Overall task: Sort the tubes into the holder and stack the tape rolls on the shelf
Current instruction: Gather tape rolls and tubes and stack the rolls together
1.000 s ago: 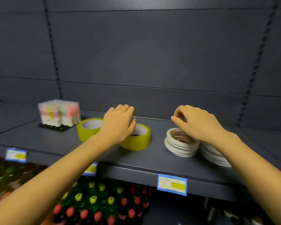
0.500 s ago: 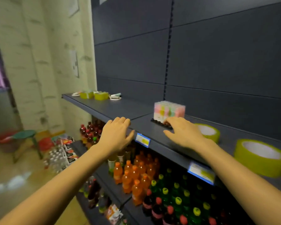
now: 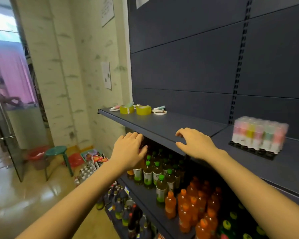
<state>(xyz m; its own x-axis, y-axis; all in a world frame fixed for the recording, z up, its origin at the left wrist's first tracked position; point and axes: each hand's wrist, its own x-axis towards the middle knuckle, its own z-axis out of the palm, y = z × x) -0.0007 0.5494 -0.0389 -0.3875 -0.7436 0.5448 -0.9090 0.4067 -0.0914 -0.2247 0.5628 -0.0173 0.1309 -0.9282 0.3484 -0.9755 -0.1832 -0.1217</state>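
- The tubes (image 3: 259, 131) standing in the black holder (image 3: 248, 150) look blurry. They are pink, yellow and green, but how many there are is hard to tell.
- At the far end of the dark shelf (image 3: 162, 125) lie small things, well apart from both hands: two yellow tape rolls (image 3: 143, 110), thin white tape rolls (image 3: 160, 112) and a few loose tubes (image 3: 159, 107). They are too small to see well.
- The left hand (image 3: 128, 150) hides some of the drink bottles (image 3: 185, 202) on the lower shelves.
- The left hand hangs in the air in front of the shelf edge, palm down. Its fingers are close together and a little bent, and it holds nothing.
- The right hand (image 3: 195, 144) is over the front edge of the shelf, palm down. Its fingers are spread and loosely bent, and it holds nothing.
- The holder sits on the shelf, off to the side of the right hand.
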